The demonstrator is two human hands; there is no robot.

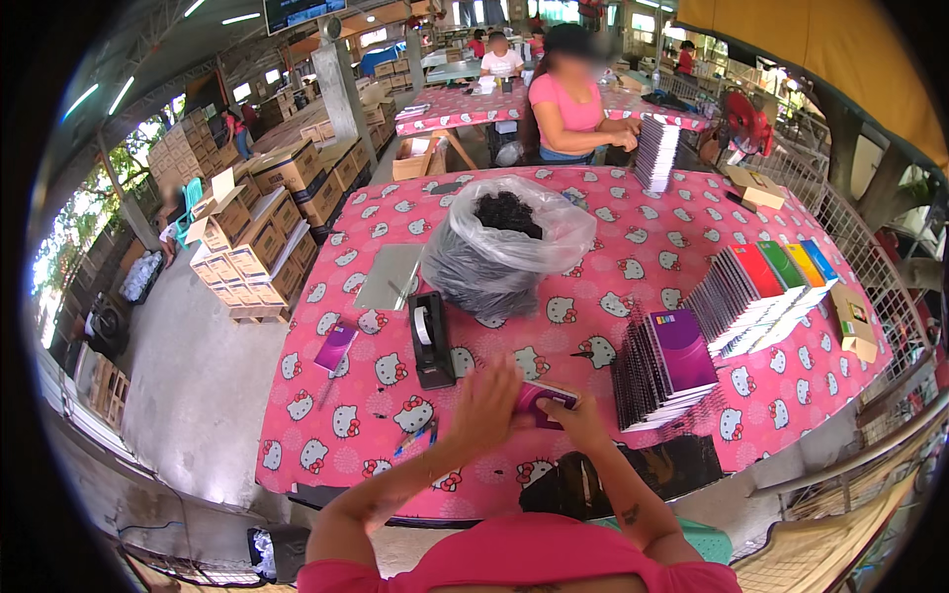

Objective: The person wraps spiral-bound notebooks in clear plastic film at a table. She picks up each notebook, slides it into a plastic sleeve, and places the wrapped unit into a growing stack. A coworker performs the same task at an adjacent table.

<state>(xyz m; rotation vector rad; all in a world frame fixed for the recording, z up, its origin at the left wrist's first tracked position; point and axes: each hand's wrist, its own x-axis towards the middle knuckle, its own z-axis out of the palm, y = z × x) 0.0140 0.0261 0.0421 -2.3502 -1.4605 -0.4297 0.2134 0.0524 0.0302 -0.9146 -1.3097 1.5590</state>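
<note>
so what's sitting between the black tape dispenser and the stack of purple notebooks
In the head view, only bare pink patterned tablecloth lies between the black tape dispenser and the stack of purple notebooks. The clear plastic bag of dark pieces sits farther back, behind that stretch.

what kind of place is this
Probably a notebook assembly or packing workshop: fanned stacks of spiral notebooks on a long table, stacked cardboard boxes on the floor, and other people working at tables behind.

Brown cartons (259,237) stacked on pallets at left, small tan boxes (852,318) at the table's right edge, dark screen (301,12) overhead.
</note>
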